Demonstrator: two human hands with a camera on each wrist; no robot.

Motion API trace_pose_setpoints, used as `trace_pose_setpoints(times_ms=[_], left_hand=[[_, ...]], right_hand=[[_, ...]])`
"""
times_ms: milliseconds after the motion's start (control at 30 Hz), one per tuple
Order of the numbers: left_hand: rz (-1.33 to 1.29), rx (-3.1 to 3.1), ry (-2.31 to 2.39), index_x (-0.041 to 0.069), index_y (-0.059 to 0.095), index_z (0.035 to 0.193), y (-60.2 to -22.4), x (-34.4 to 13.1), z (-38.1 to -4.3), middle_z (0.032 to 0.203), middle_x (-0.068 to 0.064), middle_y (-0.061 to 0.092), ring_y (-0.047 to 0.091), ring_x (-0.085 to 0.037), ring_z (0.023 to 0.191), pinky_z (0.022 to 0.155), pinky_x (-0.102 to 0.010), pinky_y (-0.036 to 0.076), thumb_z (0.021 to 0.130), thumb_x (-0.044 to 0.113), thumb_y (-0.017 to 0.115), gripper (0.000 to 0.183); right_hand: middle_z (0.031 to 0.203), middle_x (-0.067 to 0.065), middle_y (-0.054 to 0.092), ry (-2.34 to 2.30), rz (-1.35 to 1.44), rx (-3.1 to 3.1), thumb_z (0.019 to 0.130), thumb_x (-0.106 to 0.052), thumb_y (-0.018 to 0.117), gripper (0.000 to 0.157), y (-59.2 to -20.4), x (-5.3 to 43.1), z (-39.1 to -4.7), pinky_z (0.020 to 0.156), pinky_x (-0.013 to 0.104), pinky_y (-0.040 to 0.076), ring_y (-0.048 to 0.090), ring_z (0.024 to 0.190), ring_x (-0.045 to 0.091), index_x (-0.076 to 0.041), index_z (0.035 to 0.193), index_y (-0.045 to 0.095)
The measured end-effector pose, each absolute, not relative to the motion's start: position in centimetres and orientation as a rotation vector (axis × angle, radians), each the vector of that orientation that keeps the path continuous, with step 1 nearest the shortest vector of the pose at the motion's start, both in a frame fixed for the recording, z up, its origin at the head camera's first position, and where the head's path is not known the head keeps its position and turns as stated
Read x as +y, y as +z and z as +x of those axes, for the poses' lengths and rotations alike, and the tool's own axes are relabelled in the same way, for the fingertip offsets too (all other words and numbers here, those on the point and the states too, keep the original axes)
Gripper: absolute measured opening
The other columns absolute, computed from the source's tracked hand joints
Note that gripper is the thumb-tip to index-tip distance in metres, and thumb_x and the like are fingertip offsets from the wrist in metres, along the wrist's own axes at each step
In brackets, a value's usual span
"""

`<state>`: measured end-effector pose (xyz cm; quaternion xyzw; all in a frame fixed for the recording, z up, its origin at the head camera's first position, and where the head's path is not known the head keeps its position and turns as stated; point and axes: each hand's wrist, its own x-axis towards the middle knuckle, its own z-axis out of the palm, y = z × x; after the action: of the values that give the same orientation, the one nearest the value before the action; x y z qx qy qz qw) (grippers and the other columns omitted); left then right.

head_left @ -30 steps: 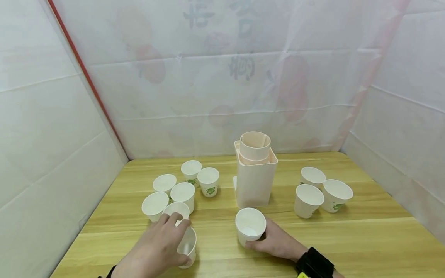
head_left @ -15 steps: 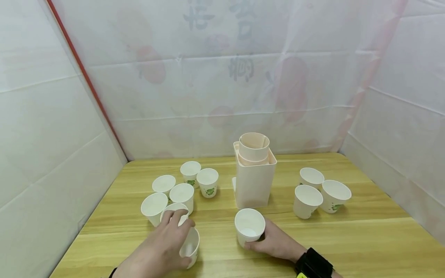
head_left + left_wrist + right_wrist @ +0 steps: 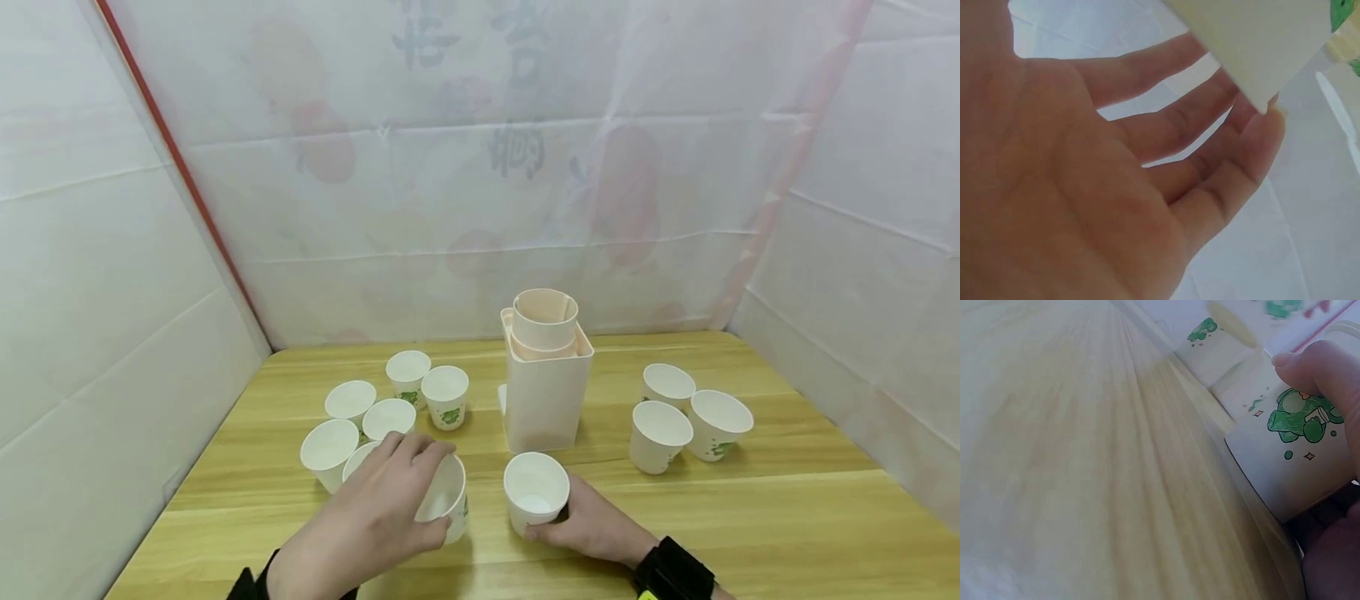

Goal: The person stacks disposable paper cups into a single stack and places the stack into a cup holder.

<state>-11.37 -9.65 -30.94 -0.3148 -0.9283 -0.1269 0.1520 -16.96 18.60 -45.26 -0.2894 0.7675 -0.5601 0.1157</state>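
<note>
My left hand grips a white paper cup from its left and above, thumb on the near side and fingers at the far rim. That cup seems raised, with a shadow on the table below it. In the left wrist view part of the same paper cup lies against the curled fingers. My right hand holds another paper cup low on its right side. The right wrist view shows this cup with a green cartoon print, the thumb pressed on its wall.
Several paper cups stand upright on the table's left, partly behind my left hand. Three more cups cluster at the right. A pale square holder with a round tube inside stands behind the right-hand cup. White sheeting walls the table.
My left hand has carried its cup rightward and up, closer to the right-hand cup, leaving the left group. The right hand and its cup have stayed nearly still.
</note>
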Motion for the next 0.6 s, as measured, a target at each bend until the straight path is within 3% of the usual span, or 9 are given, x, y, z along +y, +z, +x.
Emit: trace_pose_setpoints(times_ms=[367, 600], left_hand=[[-0.906, -2.499, -0.427, 0.010, 0.047, 0.128, -29.2, -7.1, -12.4, 0.120, -0.002, 0.052, 0.041, -0.015, 0.111, 0.089, -0.031, 0.042, 0.080, 0.035, 0.064, 0.057], [-0.889, -2.397, -0.510, 0.011, 0.048, 0.128, -28.6, -5.9, -13.0, 0.123, -0.005, 0.053, 0.042, -0.016, 0.114, 0.090, -0.035, 0.043, 0.081, 0.034, 0.065, 0.055]], right_hand=[[0.118, 0.006, 0.054, -1.659, -0.888, 2.203, 0.079, -0.017, 0.071, 0.059, -45.1, 18.5, -17.0, 0.091, 0.033, 0.041, 0.050, 0.107, 0.026, -0.020, 0.129, 0.040], [0.117, 0.004, 0.054, -1.627, -0.841, 2.236, 0.078, -0.021, 0.072, 0.060, -45.1, 18.6, -17.0, 0.091, 0.033, 0.041, 0.050, 0.106, 0.024, -0.022, 0.128, 0.039]])
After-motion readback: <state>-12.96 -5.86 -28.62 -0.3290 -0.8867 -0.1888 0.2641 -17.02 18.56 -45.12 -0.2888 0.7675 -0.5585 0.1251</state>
